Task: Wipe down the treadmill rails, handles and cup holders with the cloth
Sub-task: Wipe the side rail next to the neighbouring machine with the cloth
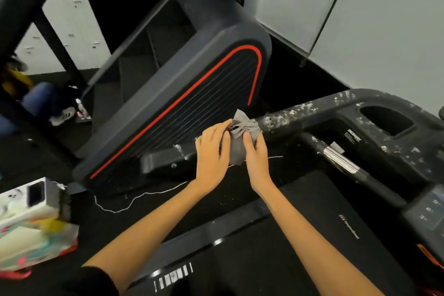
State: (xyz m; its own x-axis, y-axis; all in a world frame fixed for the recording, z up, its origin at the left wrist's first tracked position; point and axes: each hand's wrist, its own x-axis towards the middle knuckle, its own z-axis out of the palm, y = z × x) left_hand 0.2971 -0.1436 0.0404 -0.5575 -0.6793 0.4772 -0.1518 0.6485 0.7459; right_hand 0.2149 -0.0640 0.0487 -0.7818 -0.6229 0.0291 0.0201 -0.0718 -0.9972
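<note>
my left hand (211,151) and my right hand (255,154) both grip the grey cloth (240,137), fingers curled close around it, bunched on the black treadmill rail (295,115). past my fingertips to the right the rail carries white specks, and further along is the cup holder (386,120). a white thread (134,199) lies below my left wrist.

1. The handrail (300,115), flecked with white residue, runs open to the right of both hands as far as the cup holder (386,120).
2. To the left, the rail's end cap (163,161) sits close against a neighbouring machine's red-striped housing (192,94), leaving only a narrow gap.
3. Below the rail, the belt deck (300,235) lies open.
4. A loose white string (134,199) trails across the floor.
</note>
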